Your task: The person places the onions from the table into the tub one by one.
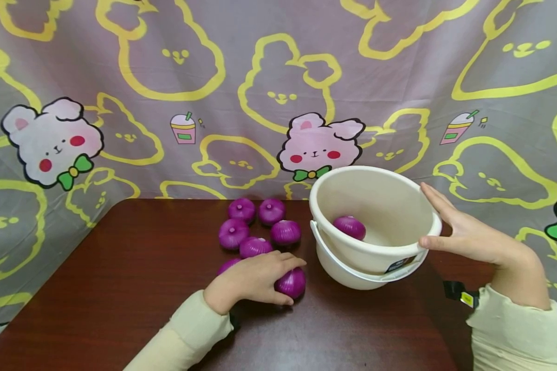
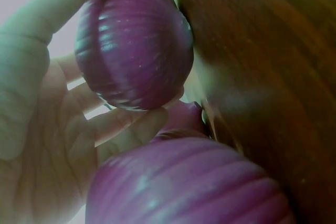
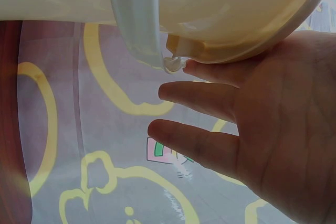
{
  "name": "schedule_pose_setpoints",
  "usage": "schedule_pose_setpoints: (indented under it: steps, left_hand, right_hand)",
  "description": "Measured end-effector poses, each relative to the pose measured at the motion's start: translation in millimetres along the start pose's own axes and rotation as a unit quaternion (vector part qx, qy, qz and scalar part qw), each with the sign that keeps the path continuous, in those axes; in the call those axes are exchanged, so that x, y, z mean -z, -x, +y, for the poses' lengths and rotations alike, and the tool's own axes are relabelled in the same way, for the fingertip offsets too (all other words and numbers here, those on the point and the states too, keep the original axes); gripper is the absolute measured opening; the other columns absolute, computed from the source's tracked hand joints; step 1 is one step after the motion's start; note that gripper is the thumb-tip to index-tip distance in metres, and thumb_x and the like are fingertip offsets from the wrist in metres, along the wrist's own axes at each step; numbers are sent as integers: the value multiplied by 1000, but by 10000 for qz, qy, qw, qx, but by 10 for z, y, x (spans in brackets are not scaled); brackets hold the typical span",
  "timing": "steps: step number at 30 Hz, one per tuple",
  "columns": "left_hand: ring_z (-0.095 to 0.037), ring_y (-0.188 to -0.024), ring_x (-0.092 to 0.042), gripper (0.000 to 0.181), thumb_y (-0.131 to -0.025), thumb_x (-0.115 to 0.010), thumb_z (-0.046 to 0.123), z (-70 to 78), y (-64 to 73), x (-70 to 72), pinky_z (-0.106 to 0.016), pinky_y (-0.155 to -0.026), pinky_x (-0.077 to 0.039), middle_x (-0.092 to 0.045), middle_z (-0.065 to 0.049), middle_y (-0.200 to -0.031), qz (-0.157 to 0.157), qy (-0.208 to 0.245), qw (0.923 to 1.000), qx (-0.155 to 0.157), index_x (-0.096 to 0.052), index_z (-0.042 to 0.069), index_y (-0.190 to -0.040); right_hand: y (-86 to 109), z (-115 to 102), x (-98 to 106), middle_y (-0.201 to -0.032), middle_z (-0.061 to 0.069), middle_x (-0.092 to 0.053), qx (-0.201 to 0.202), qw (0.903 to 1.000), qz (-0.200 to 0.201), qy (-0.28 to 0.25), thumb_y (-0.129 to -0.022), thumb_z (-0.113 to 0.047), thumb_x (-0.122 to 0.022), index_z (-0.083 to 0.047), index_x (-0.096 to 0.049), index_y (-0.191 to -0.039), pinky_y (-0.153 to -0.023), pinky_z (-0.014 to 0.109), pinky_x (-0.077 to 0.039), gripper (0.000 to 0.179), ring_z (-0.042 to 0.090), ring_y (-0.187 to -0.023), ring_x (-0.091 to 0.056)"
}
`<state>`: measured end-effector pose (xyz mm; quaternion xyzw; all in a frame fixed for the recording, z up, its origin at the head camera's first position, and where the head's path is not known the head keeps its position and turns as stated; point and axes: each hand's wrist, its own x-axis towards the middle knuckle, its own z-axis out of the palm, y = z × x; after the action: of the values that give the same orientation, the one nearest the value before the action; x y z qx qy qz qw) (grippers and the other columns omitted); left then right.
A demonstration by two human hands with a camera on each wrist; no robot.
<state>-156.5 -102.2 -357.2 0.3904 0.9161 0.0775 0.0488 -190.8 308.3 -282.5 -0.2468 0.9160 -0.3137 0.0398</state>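
Observation:
My left hand (image 1: 260, 278) grips a purple onion (image 1: 291, 283) at the front right of an onion group, thumb on the near side and fingers over the top. The left wrist view shows that onion (image 2: 135, 43) between thumb and fingers, close by the table, with another large onion (image 2: 184, 187) below the palm. My right hand (image 1: 478, 234) holds the right side of the rim of a cream bucket (image 1: 348, 265), thumb in front and fingers behind. In the right wrist view its other fingers (image 3: 194, 145) stretch out beside the bucket wall. One onion (image 1: 349, 228) lies inside the bucket.
Several more onions (image 1: 234, 234) sit close together left of the bucket, one partly hidden by the left hand. The bucket's handle (image 1: 348, 269) hangs down its front. Behind the dark brown table (image 1: 134, 273) hangs a patterned curtain (image 1: 241, 123).

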Motion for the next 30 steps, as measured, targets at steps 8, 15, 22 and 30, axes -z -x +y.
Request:
schedule_pose_setpoints:
  steps: [8, 15, 22, 30]
  left_hand:
    - [-11, -110, -64, 69, -81, -79, 49, -13, -4, 18, -29, -97, -53, -62, 1, -127, -13, 130, 9999, 13, -56, 14, -136]
    - [-10, -108, -64, 68, -80, -79, 49, -17, 3, 25, -28, -95, -53, -63, 3, -125, 36, 128, 9999, -21, -57, 15, -135]
    - [-10, -107, -63, 66, -80, -79, 48, -5, 16, 40, -27, -95, -53, -63, 3, -124, 79, 180, 9998, -92, -57, 15, -134]
    - [-9, -107, -63, 65, -81, -79, 47, 4, 35, 76, -27, -96, -53, -63, 3, -123, 82, 249, 9996, -92, -57, 16, -133]
  right_hand:
    - [0, 17, -3, -167, 16, 7, 61, 10000, 36, 44, -86, -21, -70, -22, 6, -160, -120, 34, -11, 107, 41, -150, 0]
    - [7, 25, -8, -167, 14, 7, 107, 9999, 43, 36, -86, -21, -70, -22, 6, -160, -115, 17, -9, 106, 39, -151, 2]
    - [17, 25, -13, -168, 14, 8, 119, 9999, 41, 44, -87, -21, -70, -22, 6, -160, -109, 9, -8, 106, 36, -152, 4]
    - [22, 21, -15, -167, 14, 8, 140, 9999, 39, 45, -87, -21, -70, -22, 7, -160, -109, 8, -8, 106, 35, -152, 4]
